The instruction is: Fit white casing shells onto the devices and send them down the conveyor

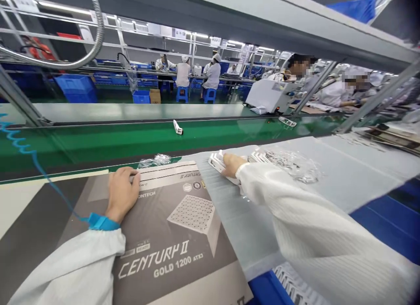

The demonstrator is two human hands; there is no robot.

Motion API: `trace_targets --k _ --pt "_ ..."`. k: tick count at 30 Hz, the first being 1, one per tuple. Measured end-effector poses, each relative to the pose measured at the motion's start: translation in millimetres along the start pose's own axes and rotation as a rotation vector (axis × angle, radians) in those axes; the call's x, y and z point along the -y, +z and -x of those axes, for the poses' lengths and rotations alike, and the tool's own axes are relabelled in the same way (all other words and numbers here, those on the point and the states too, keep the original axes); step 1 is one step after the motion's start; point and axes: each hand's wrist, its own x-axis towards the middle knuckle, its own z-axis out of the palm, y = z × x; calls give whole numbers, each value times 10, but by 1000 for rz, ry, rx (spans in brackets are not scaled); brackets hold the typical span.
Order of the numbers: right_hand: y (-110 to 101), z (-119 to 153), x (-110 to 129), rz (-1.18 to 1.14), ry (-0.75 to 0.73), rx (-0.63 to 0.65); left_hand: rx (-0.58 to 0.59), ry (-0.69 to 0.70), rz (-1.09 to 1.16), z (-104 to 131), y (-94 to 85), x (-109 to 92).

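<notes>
Right hand (232, 166) grips white parts (215, 161), centre frame; left hand (123, 191), centre left, rests on printed cardboard (170, 252), hold indeterminable. Glossy pile (297, 166) obstructs right; green belt (131, 141) beyond far edge gives room.

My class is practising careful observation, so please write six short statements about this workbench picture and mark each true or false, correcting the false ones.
1. The left hand rests on the printed board. True.
2. The blue wrist strap is on the right wrist. False: it is on the left.
3. The right hand touches white pieces. True.
4. The belt beyond the hands is red. False: it is green.
5. The board's large lettering includes "CENTURY II". True.
6. The background stools are yellow. False: they are blue.
</notes>
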Motion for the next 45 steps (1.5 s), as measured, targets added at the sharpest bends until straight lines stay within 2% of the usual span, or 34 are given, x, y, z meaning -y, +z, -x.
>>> trace_targets --k 2,4,7,9,11,13,16,18,20,24,29,35,37,39,42,45 --pt "48 62 14 30 16 23 -12 -17 14 11 28 1" --pt "6 119 -33 38 0 12 -17 -43 18 21 41 -20" --pt "-165 143 -25 -27 -125 -113 -7 -90 4 33 33 -80" --pt "-254 131 117 -144 -263 -225 1 -111 -9 40 20 -125" --pt "-254 119 372 -284 -402 -272 3 -127 -15 45 9 -155" --pt "-139 114 695 -401 -502 -241 5 -142 -10 48 3 -163" --pt "204 113 1166 -560 -554 -242 6 -156 9 45 -4 -132" --pt "461 108 1389 -635 -552 -282 4 -163 20 41 -9 -101" --pt "664 96 1515 -674 -565 -324 -3 -170 25 37 -14 -80" --pt "823 63 1553 -732 -622 -395 -6 -167 11 34 -26 -87" --pt "795 81 1515 -806 -645 -394 19 -157 -2 41 -45 -108" --pt "788 109 1508 -870 -630 -394 64 -71 -14 30 -97 -55" --pt "798 102 1512 -889 -622 -392 118 -34 -30 -88 -165 40" --pt "807 90 1521 -905 -625 -385 164 -20 -100 -328 -251 189" --pt "807 64 1537 -953 -607 -331 143 -30 -271 -896 -322 428" --pt "797 43 1544 -1007 -551 -274 225 -9 -342 -1526 -205 514"
